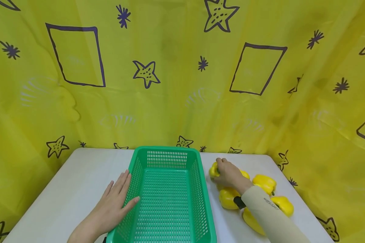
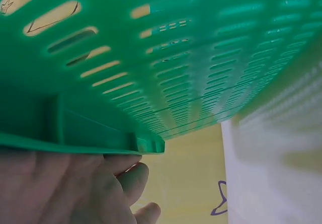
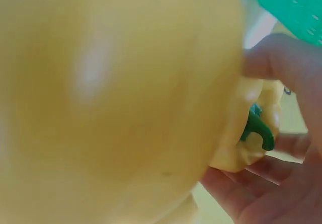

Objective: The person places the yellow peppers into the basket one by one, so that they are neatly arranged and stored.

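White tabletop (image 1: 91, 168), held glossy yellow pepper (image 1: 213, 171), hooked green stem (image 3: 261, 130)

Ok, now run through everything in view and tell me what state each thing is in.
Basket: upright, open-topped, no peppers seen inside.
Held pepper: in the right hand, stem on; lifted or not, can't tell.
Other peppers: lying loose right of the basket, whole where visible.
Left hand: fingers straight, resting on the basket's left rim.
Right hand: fingers curled around a pepper.
Curtain: hanging, slightly creased.
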`<state>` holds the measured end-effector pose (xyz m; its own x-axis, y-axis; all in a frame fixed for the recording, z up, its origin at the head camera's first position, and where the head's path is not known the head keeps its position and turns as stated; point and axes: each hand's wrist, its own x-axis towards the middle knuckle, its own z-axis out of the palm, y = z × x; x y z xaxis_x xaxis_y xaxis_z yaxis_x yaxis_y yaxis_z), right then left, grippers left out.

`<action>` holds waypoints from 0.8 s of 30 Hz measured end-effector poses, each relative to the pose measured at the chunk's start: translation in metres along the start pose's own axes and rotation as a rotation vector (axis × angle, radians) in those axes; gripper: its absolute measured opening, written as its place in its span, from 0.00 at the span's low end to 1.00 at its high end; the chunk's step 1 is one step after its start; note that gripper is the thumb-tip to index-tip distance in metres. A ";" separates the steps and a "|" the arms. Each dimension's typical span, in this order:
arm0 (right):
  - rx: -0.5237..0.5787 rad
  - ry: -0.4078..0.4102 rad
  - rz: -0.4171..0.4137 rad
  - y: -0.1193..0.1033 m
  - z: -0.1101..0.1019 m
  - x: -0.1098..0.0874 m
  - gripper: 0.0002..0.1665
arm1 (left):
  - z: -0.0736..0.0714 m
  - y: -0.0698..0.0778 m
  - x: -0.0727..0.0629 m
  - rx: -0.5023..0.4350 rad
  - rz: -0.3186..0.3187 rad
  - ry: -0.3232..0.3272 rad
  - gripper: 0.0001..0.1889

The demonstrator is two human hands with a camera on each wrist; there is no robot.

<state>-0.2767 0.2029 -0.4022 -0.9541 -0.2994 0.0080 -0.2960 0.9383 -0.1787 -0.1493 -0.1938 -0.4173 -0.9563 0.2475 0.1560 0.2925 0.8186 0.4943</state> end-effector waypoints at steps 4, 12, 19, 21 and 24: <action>0.115 -0.051 0.021 0.000 -0.003 -0.003 0.40 | 0.000 0.000 0.000 0.011 -0.005 0.000 0.46; 0.134 -0.106 0.075 0.003 -0.009 -0.004 0.38 | 0.000 0.006 -0.002 0.023 -0.017 -0.001 0.47; 0.111 -0.047 0.037 0.004 -0.009 -0.001 0.33 | 0.001 0.008 -0.003 0.001 -0.014 -0.012 0.50; 0.120 -0.044 0.043 0.004 -0.009 -0.001 0.33 | 0.000 0.008 -0.003 -0.020 -0.015 -0.010 0.50; 0.131 -0.052 0.051 0.004 -0.008 0.001 0.32 | 0.000 0.008 -0.002 -0.041 -0.015 -0.001 0.49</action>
<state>-0.2794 0.2076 -0.3950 -0.9630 -0.2641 -0.0543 -0.2359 0.9228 -0.3046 -0.1451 -0.1877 -0.4137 -0.9606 0.2359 0.1471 0.2779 0.8006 0.5309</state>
